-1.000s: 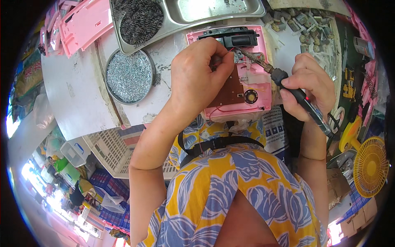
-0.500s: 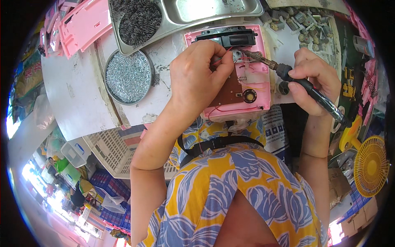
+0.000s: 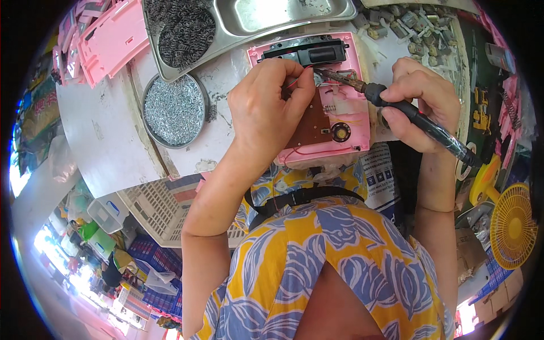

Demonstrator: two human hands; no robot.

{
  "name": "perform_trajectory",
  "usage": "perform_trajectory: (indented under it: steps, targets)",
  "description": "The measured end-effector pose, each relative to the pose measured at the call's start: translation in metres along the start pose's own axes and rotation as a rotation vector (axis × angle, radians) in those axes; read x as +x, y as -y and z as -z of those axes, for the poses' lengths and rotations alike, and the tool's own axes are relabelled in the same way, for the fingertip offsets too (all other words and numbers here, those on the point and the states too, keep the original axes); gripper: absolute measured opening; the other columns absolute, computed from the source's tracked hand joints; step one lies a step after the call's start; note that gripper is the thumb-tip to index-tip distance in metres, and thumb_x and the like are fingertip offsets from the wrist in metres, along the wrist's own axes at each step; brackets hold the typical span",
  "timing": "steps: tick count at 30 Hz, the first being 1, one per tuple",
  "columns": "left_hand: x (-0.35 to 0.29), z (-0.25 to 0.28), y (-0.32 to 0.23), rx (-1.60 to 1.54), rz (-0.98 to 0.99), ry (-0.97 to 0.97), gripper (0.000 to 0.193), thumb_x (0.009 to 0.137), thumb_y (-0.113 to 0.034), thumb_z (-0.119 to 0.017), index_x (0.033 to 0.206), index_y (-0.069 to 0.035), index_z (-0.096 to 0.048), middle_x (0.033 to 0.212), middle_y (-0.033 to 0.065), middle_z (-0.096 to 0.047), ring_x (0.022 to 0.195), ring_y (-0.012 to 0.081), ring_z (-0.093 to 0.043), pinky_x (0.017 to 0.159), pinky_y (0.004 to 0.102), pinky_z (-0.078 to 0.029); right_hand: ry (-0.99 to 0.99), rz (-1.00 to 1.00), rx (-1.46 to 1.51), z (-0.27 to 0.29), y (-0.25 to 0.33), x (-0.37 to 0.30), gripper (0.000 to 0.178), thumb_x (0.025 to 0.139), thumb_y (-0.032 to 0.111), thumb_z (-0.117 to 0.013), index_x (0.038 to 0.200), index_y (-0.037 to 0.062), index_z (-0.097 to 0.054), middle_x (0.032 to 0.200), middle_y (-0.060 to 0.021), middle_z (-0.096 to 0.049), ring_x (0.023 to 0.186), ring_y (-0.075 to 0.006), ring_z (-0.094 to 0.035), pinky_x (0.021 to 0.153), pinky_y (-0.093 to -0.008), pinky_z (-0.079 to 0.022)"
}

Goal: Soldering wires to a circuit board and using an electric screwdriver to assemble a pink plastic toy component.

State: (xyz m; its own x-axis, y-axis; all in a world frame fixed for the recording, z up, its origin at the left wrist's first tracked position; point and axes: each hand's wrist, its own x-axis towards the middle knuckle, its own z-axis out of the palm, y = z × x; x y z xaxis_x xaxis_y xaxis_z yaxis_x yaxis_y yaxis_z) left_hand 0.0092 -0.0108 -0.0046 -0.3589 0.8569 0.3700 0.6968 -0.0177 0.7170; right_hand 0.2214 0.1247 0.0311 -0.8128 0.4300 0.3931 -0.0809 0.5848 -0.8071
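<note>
My left hand (image 3: 262, 107) is closed in a pinch on a thin red wire above the pink plastic housing (image 3: 357, 59). In my right hand (image 3: 428, 105) is a soldering iron (image 3: 416, 118), gripped by its black handle. Its tip points left and reaches close to my left fingertips; whether it touches the wire is too small to tell. Inside the housing lie a brown circuit board (image 3: 310, 126), a small spring (image 3: 330, 108), a round black part (image 3: 340, 132) and, along the far side, a black plastic part (image 3: 326, 54). My left fingers hide some of the wiring.
Left of the housing stands a round tin (image 3: 202, 96) of small silvery pieces. Behind it, a metal tray (image 3: 224, 39) holds dark springs. Pink panels (image 3: 116, 39) lie far left, small motors (image 3: 425, 42) far right. A yellow fan (image 3: 513, 226) is at the right.
The soldering iron has moved left, bringing its tip nearer my left fingertips. My left hand keeps its pinch, and the whole view has shifted slightly.
</note>
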Motion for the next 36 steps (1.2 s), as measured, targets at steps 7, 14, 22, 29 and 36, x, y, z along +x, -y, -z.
perform_trajectory:
  steps: [7,14,22,29,36]
  targets:
    - [0.001,-0.002,0.001,0.031,-0.045,-0.022,0.017,0.080,-0.007,-0.080,0.083,-0.006,-0.064,0.071,0.0063,-0.066,0.058,0.0216,-0.065,0.052,0.0320,-0.051,-0.019,-0.006,0.000,-0.001,0.001,0.001,0.017,0.075,0.009,-0.077,0.089,0.0025,-0.069,0.070,-0.0032,-0.054,0.056,-0.0126,-0.050,0.050,-0.0263,-0.036]
    - [0.000,-0.004,0.000,0.056,-0.045,-0.031,0.018,0.080,-0.009,-0.080,0.082,-0.008,-0.062,0.072,0.0053,-0.064,0.055,0.0222,-0.063,0.049,0.0336,-0.050,-0.009,0.013,-0.028,-0.001,0.000,0.002,0.017,0.076,0.009,-0.077,0.089,0.0022,-0.069,0.069,-0.0032,-0.054,0.057,-0.0129,-0.050,0.050,-0.0262,-0.036]
    - [-0.001,-0.006,0.002,0.096,-0.092,-0.054,0.017,0.081,-0.010,-0.079,0.082,-0.009,-0.062,0.074,0.0055,-0.063,0.056,0.0253,-0.062,0.048,0.0357,-0.049,-0.021,0.020,-0.029,-0.001,0.002,0.003,0.017,0.075,0.006,-0.077,0.090,0.0021,-0.069,0.070,-0.0032,-0.056,0.058,-0.0127,-0.051,0.051,-0.0254,-0.037]
    - [0.000,-0.005,0.001,0.081,-0.096,-0.043,0.017,0.081,-0.009,-0.079,0.084,-0.008,-0.062,0.074,0.0059,-0.063,0.056,0.0265,-0.061,0.049,0.0363,-0.048,-0.030,0.021,-0.026,0.001,0.005,0.000,0.018,0.074,0.003,-0.076,0.090,0.0016,-0.069,0.069,-0.0031,-0.055,0.058,-0.0120,-0.050,0.051,-0.0251,-0.036]
    - [-0.004,-0.007,0.004,0.083,-0.084,-0.064,0.016,0.080,-0.008,-0.079,0.082,-0.008,-0.062,0.073,0.0059,-0.063,0.056,0.0255,-0.061,0.049,0.0356,-0.049,-0.084,0.065,0.038,0.010,0.007,-0.012,0.020,0.074,0.000,-0.075,0.092,-0.0015,-0.067,0.070,-0.0043,-0.055,0.059,-0.0134,-0.046,0.053,-0.0271,-0.031]
